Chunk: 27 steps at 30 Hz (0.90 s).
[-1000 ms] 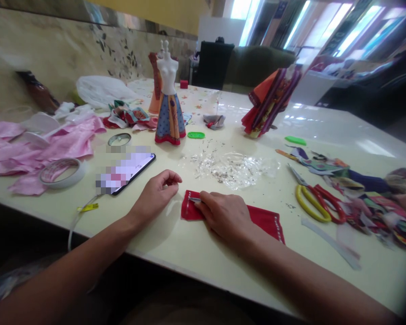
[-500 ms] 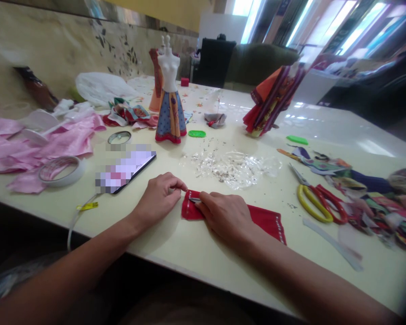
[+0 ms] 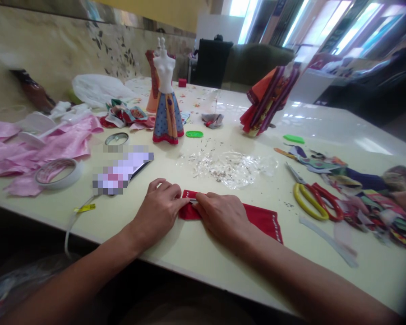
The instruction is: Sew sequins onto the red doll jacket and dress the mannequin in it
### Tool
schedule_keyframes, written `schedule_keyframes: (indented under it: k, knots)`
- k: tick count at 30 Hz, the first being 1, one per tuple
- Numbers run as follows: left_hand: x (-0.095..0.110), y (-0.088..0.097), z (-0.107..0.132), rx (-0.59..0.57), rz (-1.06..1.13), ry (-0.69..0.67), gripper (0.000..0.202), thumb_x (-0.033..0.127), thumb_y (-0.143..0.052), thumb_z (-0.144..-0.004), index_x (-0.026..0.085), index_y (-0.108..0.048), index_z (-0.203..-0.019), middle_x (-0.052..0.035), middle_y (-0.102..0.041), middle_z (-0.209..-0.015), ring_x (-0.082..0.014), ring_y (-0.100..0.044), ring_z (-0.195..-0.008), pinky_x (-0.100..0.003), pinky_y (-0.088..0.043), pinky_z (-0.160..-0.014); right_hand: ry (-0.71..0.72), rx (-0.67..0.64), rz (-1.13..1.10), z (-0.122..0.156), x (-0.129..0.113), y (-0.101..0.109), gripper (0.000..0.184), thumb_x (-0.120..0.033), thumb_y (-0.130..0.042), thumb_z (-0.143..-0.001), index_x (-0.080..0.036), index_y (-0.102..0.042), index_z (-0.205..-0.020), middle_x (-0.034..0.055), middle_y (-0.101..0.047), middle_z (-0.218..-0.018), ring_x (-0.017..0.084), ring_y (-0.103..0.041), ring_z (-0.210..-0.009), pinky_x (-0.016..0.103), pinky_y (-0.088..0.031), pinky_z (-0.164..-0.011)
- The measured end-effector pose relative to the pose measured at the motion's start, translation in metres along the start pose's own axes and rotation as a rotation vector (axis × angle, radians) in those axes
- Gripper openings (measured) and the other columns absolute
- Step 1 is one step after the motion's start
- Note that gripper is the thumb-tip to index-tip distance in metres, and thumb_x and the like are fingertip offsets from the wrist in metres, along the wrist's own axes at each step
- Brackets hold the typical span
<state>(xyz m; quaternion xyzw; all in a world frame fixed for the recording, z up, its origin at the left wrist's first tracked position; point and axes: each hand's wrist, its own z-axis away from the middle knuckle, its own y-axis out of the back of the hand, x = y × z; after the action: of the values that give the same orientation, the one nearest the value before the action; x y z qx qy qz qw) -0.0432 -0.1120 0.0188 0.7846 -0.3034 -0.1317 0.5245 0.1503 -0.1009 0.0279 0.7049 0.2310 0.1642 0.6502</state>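
The left hand [image 3: 158, 211] and right hand [image 3: 221, 217] were closed on a fold of red cloth [image 3: 262, 220], pressing it neatly flat against the surface [image 3: 176, 257] at bottom centre.

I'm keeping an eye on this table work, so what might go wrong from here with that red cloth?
The small metal piece at the fold of the red cloth sits between the left hand and right hand, so it might prick a finger. The dark specks on the clear plastic sheet just beyond might cling to the cloth.
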Motion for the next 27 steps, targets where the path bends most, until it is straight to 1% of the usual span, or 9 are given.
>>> schedule_keyframes:
  k: [4,9,16,22,25,27]
  knots:
    - [0.000,-0.001,-0.001,-0.017,-0.027,-0.011,0.029,0.017,-0.045,-0.094,0.024,-0.073,-0.094,-0.0046,-0.060,-0.081,-0.0206,-0.052,-0.082,-0.046,-0.032,-0.102,-0.017,-0.029,-0.002,0.001,0.000,0.005,0.020,-0.030,-0.044,-0.095,-0.022,-0.061,-0.088,0.0025,-0.065,-0.073,0.011,-0.044,-0.051,0.031,-0.013,-0.053]
    - [-0.001,-0.002,0.000,-0.021,0.011,-0.001,0.028,0.015,-0.048,-0.091,0.024,-0.074,-0.097,-0.0051,-0.061,-0.083,-0.0205,-0.053,-0.082,-0.048,-0.033,-0.101,-0.018,-0.033,0.010,0.003,0.001,0.010,0.020,-0.033,-0.045,-0.094,-0.022,-0.061,-0.088,0.0026,-0.065,-0.072,0.012,-0.044,-0.051,0.031,-0.013,-0.052]
    - [-0.002,-0.003,0.000,-0.046,0.070,0.026,0.032,0.012,-0.049,-0.089,0.027,-0.074,-0.100,-0.0040,-0.060,-0.083,-0.0192,-0.054,-0.082,-0.049,-0.034,-0.101,-0.034,-0.059,-0.003,0.004,0.003,0.016,0.025,-0.034,-0.041,-0.096,-0.022,-0.061,-0.088,0.0037,-0.067,-0.074,0.012,-0.046,-0.051,0.031,-0.014,-0.052]
    - [-0.003,-0.004,0.001,-0.035,0.097,0.026,0.031,0.011,-0.051,-0.088,0.026,-0.074,-0.101,-0.0040,-0.061,-0.084,-0.0195,-0.055,-0.083,-0.048,-0.034,-0.102,-0.043,-0.052,0.023,0.004,0.009,0.018,0.029,-0.039,-0.041,-0.097,-0.021,-0.058,-0.080,0.0044,-0.067,-0.070,0.012,-0.047,-0.050,0.032,-0.012,-0.053]
    - [-0.005,-0.003,0.001,-0.009,0.158,0.041,0.029,0.011,-0.052,-0.088,0.025,-0.074,-0.100,-0.0039,-0.062,-0.084,-0.0198,-0.056,-0.084,-0.046,-0.036,-0.097,-0.025,-0.060,0.029,0.004,0.011,0.017,0.027,-0.036,-0.043,-0.096,-0.021,-0.057,-0.079,0.0037,-0.067,-0.070,0.012,-0.047,-0.051,0.032,-0.012,-0.052]
    - [-0.005,-0.002,0.001,0.006,0.206,0.078,0.029,0.010,-0.052,-0.087,0.025,-0.074,-0.098,-0.0037,-0.062,-0.084,-0.0198,-0.057,-0.083,-0.043,-0.039,-0.090,-0.018,-0.067,0.028,0.004,0.012,0.017,0.026,-0.034,-0.043,-0.096,-0.021,-0.056,-0.077,0.0034,-0.067,-0.069,0.012,-0.045,-0.050,0.032,-0.012,-0.052]
